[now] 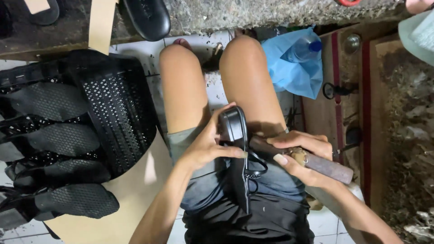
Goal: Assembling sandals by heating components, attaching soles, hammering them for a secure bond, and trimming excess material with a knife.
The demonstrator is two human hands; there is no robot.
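A black sandal (236, 149) stands on edge on my lap, its thin straps hanging toward my right side. My left hand (205, 144) grips the sandal's sole from the left, thumb pressed along its edge. My right hand (300, 153) is closed around a brown rod-like tool (325, 166) whose tip rests against the sandal near the straps. My bare knees point away from me, and grey shorts cover my lap.
A black perforated basket (120, 108) and a row of black soles (54, 135) lie to my left. A blue plastic bag with a bottle (296, 58) sits by my right knee. A wooden board (343, 90) with scissors (334, 90) lies to the right.
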